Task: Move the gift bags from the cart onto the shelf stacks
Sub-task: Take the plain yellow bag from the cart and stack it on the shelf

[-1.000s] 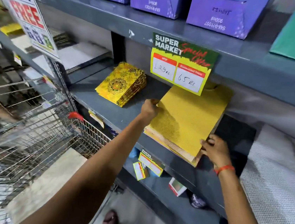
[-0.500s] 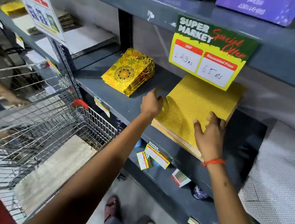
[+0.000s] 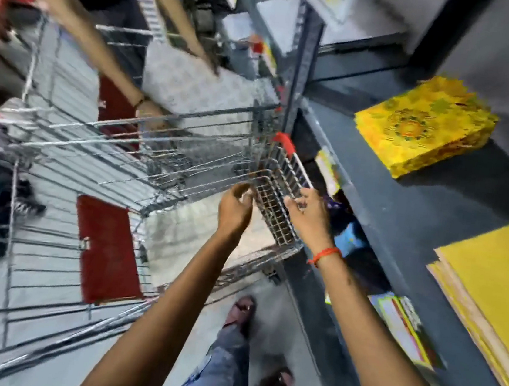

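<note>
The wire cart (image 3: 282, 168) stands left of the grey shelf (image 3: 402, 216). Flat in its basket lie a pale cream gift bag (image 3: 185, 235) and a red one (image 3: 107, 249). My left hand (image 3: 234, 210) hovers over the cart's front corner with fingers loosely curled and nothing in it. My right hand (image 3: 308, 213), with an orange thread at the wrist, is just right of it, fingertips at the cart's front rim. On the shelf lies the plain yellow bag stack (image 3: 496, 284), and further back a yellow patterned stack (image 3: 422, 126). The view is motion-blurred.
Another person's arms (image 3: 76, 20) reach over a second cart (image 3: 31, 78) holding white bags (image 3: 195, 84) behind mine. Price tags (image 3: 328, 172) hang on the shelf edge. A lower shelf holds coloured packs (image 3: 403, 327). My feet (image 3: 241, 313) stand on the floor by the shelf.
Both my hands left the plain yellow stack on the shelf and swung down left to the cart's front end. The view turned from the shelf toward the cart.
</note>
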`<state>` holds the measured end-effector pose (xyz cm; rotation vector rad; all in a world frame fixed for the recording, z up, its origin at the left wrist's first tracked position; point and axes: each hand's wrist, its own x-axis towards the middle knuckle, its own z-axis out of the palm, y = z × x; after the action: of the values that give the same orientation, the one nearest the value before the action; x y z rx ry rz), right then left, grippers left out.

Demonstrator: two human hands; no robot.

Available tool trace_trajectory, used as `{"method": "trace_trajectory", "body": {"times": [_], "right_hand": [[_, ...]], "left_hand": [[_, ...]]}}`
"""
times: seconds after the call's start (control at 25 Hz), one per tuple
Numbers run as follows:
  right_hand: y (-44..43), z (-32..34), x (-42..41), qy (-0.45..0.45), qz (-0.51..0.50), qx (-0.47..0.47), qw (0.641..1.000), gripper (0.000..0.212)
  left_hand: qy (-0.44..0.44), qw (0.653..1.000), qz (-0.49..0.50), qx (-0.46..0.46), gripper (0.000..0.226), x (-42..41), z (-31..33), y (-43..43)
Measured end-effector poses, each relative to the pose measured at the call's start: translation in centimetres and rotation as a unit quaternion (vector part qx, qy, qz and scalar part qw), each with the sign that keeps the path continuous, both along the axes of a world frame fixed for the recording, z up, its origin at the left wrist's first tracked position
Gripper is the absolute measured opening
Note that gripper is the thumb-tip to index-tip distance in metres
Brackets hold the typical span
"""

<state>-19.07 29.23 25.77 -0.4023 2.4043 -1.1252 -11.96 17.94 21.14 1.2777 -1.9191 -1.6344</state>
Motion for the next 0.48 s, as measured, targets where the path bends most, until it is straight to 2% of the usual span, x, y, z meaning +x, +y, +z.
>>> {"method": "trace_trajectory", "body": {"times": [0.16, 0.24, 0.28, 0.36, 0.44, 0.48], "right_hand": [[-7.3, -5.4, -0.7, -0.097, 0.035, 0.034, 0.994, 0.041], [-10.4, -8.5, -0.8, -0.216, 0.017, 0.054, 0.975, 0.044], [-11.5, -10.0, -0.4, -0.307, -0.013, 0.046, 0.951, 0.048], [-13.1, -12.7, 0.9, -0.478, -0.078, 0.036, 0.874, 0.059], [-14.8, -15.5, 2.1, -0.564, -0.134, 0.040, 0.814, 0.067], [-15.3, -16.3, 2.6, -0.574, -0.150, 0.056, 0.803, 0.067]], "left_hand": [[-0.113, 0.987, 0.075, 0.083, 0.032, 4.8, -7.3, -6.9], [-0.179, 0.976, 0.053, 0.109, 0.034, 6.7, -11.4, -10.0], [-0.213, 0.970, 0.037, 0.112, 0.037, 7.4, -13.2, -11.2], [-0.262, 0.960, 0.004, 0.096, 0.042, 8.1, -15.5, -13.5], [-0.306, 0.949, -0.058, 0.048, 0.046, 8.2, -17.3, -16.1], [-0.325, 0.941, -0.091, 0.030, 0.048, 7.8, -18.4, -17.4]]}}
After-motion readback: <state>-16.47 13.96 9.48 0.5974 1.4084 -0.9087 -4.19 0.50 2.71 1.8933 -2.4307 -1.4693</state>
